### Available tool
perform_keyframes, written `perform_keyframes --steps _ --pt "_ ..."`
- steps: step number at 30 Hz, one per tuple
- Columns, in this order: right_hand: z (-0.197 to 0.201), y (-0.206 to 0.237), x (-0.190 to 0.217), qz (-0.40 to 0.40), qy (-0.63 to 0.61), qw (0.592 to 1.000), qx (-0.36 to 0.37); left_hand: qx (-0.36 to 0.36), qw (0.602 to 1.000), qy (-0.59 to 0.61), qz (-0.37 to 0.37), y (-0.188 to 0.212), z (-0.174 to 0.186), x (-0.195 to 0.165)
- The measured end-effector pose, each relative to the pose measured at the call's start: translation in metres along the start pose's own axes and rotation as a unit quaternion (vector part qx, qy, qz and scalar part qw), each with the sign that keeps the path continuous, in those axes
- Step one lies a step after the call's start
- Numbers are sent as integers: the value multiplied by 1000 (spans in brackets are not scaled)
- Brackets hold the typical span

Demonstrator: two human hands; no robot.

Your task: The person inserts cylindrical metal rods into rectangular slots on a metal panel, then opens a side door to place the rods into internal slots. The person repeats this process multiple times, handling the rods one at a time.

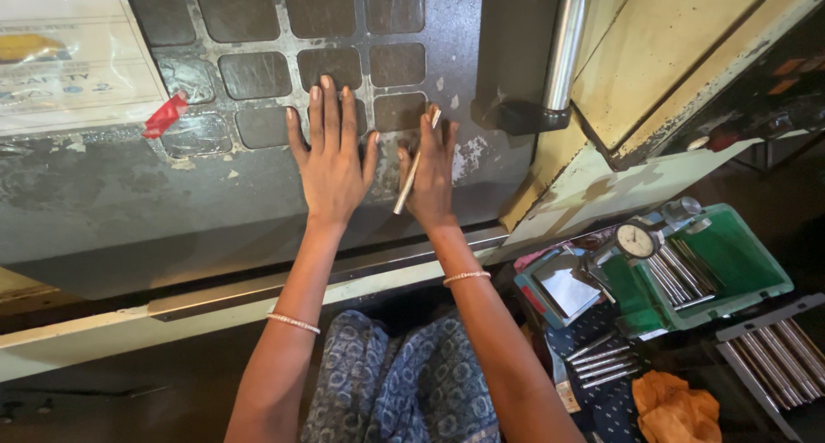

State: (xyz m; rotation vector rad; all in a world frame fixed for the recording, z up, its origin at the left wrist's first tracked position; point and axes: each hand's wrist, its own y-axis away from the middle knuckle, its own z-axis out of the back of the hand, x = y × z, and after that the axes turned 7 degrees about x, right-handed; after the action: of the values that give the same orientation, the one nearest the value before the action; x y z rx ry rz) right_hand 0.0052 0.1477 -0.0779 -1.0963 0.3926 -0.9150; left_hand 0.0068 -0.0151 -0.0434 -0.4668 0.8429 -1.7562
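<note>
My left hand (331, 155) lies flat, fingers spread, on a worn grey machine panel (258, 185), its fingertips reaching the lower buttons of a keypad of dark square keys (292, 48). Just to the right, my right hand (430, 172) rests against the same panel. It holds a thin metal rod (414, 166) that runs slanted between the fingers and thumb, its upper end near the fingertips. Both wrists wear thin bracelets.
A chrome handle bar (565, 43) rises at the panel's right edge. Lower right, a green tray (730, 262) holds a dial gauge (637, 239) and several metal rods. More rods (601, 357) lie loose nearby, beside an orange cloth (675, 409). Red tape (165, 115) sticks under a taped paper.
</note>
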Motion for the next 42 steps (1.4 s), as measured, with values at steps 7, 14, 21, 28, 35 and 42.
perform_keyframes --steps 7,14,21,28,35,42 --pt "7 -2 4 -5 -15 1000 10 -1 1000 10 1 1 -1 1" --pt "29 23 27 -187 -222 957 -28 -13 998 54 27 4 -5 -16" --pt "83 69 -3 -439 -525 670 -289 30 918 396 15 -8 -13 -109" --pt "158 98 -28 -434 -699 516 -239 -73 860 503 35 -104 -33 -211" --pt "181 95 -15 -429 -683 523 -275 99 681 709 154 -158 -48 -238" --pt "173 102 -13 -461 -647 526 -304 80 697 691 175 -149 -24 -238"
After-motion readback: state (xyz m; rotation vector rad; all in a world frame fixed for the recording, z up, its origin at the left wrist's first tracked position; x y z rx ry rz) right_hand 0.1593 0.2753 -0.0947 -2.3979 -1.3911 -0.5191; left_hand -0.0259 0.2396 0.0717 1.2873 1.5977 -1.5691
